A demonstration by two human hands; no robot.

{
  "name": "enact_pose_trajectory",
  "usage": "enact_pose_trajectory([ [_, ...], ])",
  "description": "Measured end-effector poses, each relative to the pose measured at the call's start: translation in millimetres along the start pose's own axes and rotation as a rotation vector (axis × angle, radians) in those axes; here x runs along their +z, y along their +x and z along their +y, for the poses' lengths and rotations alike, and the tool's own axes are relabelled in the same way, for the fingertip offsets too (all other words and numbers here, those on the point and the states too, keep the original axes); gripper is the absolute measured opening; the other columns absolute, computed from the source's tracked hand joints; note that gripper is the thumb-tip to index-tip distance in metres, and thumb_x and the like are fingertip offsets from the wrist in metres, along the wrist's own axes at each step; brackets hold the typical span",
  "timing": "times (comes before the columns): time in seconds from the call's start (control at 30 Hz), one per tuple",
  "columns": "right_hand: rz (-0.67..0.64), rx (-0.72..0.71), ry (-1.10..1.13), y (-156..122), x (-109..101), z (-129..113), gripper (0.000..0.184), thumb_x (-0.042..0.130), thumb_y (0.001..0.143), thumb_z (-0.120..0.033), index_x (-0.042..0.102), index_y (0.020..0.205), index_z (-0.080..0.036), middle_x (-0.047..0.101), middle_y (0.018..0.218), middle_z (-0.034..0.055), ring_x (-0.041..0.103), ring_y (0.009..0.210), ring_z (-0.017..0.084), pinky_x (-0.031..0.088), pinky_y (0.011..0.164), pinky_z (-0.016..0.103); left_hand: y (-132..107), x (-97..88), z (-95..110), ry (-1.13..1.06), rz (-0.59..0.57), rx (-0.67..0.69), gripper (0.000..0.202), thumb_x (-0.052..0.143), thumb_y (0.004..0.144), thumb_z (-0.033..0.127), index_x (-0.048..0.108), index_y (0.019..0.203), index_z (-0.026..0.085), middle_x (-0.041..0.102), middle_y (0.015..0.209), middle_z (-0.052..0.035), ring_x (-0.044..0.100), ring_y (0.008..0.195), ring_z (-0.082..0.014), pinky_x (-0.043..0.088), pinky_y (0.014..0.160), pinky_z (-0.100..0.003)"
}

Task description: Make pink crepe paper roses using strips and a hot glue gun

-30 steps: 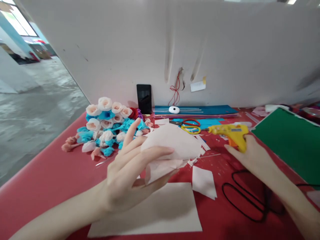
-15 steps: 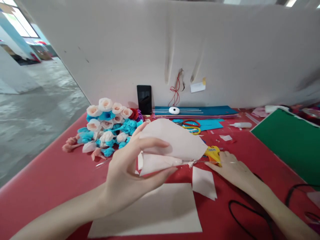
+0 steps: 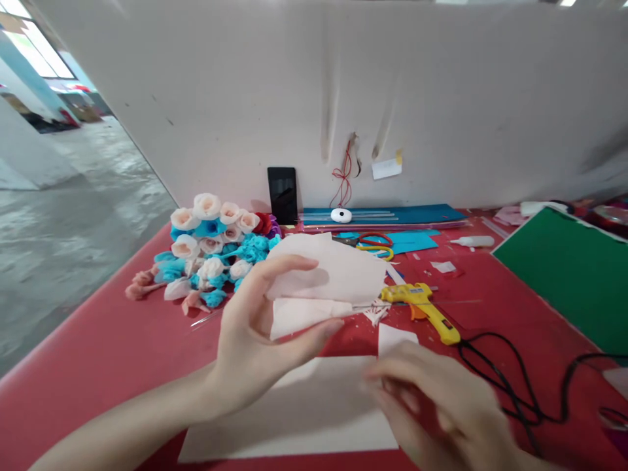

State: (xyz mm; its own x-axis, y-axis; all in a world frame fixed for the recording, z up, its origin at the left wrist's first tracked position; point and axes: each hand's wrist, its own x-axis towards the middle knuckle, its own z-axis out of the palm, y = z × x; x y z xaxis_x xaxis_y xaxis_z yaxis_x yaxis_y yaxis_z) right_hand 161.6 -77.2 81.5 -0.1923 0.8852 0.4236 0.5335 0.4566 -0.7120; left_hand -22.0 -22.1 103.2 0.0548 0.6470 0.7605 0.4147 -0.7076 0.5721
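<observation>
My left hand [image 3: 260, 333] is closed on a stack of pale pink paper petals [image 3: 328, 275], pinched between thumb and fingers above the red table [image 3: 98, 353]. My right hand [image 3: 441, 409] hovers low at the front right, smeared by motion, over a beige paper sheet [image 3: 314, 412] and a small pink paper piece [image 3: 395, 337]. Nothing shows in its fingers. A yellow glue gun [image 3: 422, 307] lies on the table just right of the petals, its black cord [image 3: 515, 386] looping away to the right.
A heap of pink, white and blue paper flowers [image 3: 210, 252] sits at the back left. A black phone [image 3: 282, 195] leans on the wall. Scissors [image 3: 370, 245], blue paper strips [image 3: 383, 216], a white glue bottle [image 3: 473, 241] and a green sheet [image 3: 574, 275] lie behind and right.
My right hand set the glue gun down on the table and drew back toward me over the beige sheet. The left hand kept hold of the pink petals, lowering them slightly.
</observation>
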Motion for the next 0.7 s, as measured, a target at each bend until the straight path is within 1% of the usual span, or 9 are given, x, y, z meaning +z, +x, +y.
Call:
enact_pose_trajectory([
  [0.03,-0.115,0.033,0.133,10,7,-2,0.008,0.055,0.072,-0.018,0.06,0.074,-0.023,0.055,0.058,-0.0021,0.048,0.046,0.009,0.041,0.045,0.02,-1,0.7,0,-0.01,0.001,-0.014,0.04,0.069,0.067,0.019,0.053,0.103,0.024,0.061,0.093,-0.0008,0.062,0.083,-0.0157,0.056,0.072,-0.026],
  [0.07,-0.119,0.141,0.239,19,12,-3,0.008,0.055,0.073,-0.019,0.061,0.077,-0.022,0.056,0.061,-0.0011,0.05,0.049,0.01,0.042,0.045,0.02,-2,1.4,1,-0.024,0.0,-0.021,0.041,0.069,0.067,0.018,0.052,0.104,0.024,0.06,0.095,-0.0011,0.062,0.085,-0.0154,0.056,0.073,-0.025],
  [0.13,-0.092,0.298,0.427,34,18,-4,0.007,0.056,0.072,-0.021,0.061,0.077,-0.02,0.056,0.065,0.0,0.05,0.051,0.009,0.044,0.045,0.019,-5,2.9,1,-0.065,-0.002,-0.029,0.045,0.07,0.065,0.018,0.052,0.106,0.023,0.059,0.099,-0.0015,0.061,0.088,-0.015,0.055,0.075,-0.023],
  [0.2,-0.039,0.375,0.557,40,18,-6,0.01,0.057,0.071,-0.022,0.062,0.079,-0.021,0.059,0.071,0.0011,0.05,0.054,0.01,0.047,0.05,0.02,-8,4.6,0,-0.099,-0.002,-0.041,0.05,0.072,0.063,0.02,0.051,0.108,0.023,0.057,0.101,-0.0023,0.06,0.092,-0.0158,0.055,0.077,-0.024],
  [0.27,-0.012,0.385,0.643,39,16,-9,0.016,0.059,0.07,-0.022,0.064,0.086,-0.022,0.062,0.077,0.0019,0.051,0.055,0.009,0.048,0.053,0.022,-11,6.3,-1,-0.117,0.001,-0.042,0.056,0.074,0.061,0.023,0.05,0.111,0.023,0.056,0.104,-0.0041,0.059,0.095,-0.0185,0.055,0.08,-0.028],
  [0.37,-0.007,0.435,0.711,33,15,-15,0.024,0.059,0.071,-0.022,0.064,0.094,-0.024,0.065,0.08,0.0025,0.054,0.056,0.011,0.048,0.051,0.022,-14,7.8,-2,-0.12,-0.015,-0.041,0.06,0.072,0.063,0.024,0.046,0.117,0.026,0.055,0.11,-0.0065,0.058,0.1,-0.0229,0.055,0.083,-0.036],
  [0.5,-0.015,0.526,0.786,29,16,-14,0.026,0.059,0.073,-0.024,0.062,0.099,-0.026,0.067,0.08,0.0026,0.059,0.065,0.014,0.048,0.05,0.022,-16,7.9,-2,-0.09,-0.031,-0.049,0.063,0.071,0.065,0.027,0.043,0.12,0.031,0.055,0.113,-0.0061,0.057,0.102,-0.0264,0.058,0.078,-0.039],
  [0.6,-0.045,0.498,0.808,30,17,-10,0.027,0.059,0.073,-0.025,0.062,0.1,-0.026,0.067,0.081,0.0036,0.058,0.061,0.013,0.048,0.049,0.022,-18,7.9,-2,-0.054,-0.008,-0.029,0.064,0.07,0.065,0.03,0.041,0.122,0.032,0.056,0.112,-0.0067,0.059,0.099,-0.027,0.06,0.073,-0.04],
  [0.7,-0.033,0.45,0.797,30,18,-8,0.027,0.061,0.071,-0.025,0.064,0.097,-0.025,0.067,0.082,0.0044,0.057,0.059,0.013,0.048,0.05,0.022,-19,8.0,-3,-0.031,0.0,0.0,0.064,0.069,0.067,0.033,0.04,0.124,0.031,0.055,0.113,-0.0072,0.059,0.1,-0.0277,0.059,0.074,-0.042],
])
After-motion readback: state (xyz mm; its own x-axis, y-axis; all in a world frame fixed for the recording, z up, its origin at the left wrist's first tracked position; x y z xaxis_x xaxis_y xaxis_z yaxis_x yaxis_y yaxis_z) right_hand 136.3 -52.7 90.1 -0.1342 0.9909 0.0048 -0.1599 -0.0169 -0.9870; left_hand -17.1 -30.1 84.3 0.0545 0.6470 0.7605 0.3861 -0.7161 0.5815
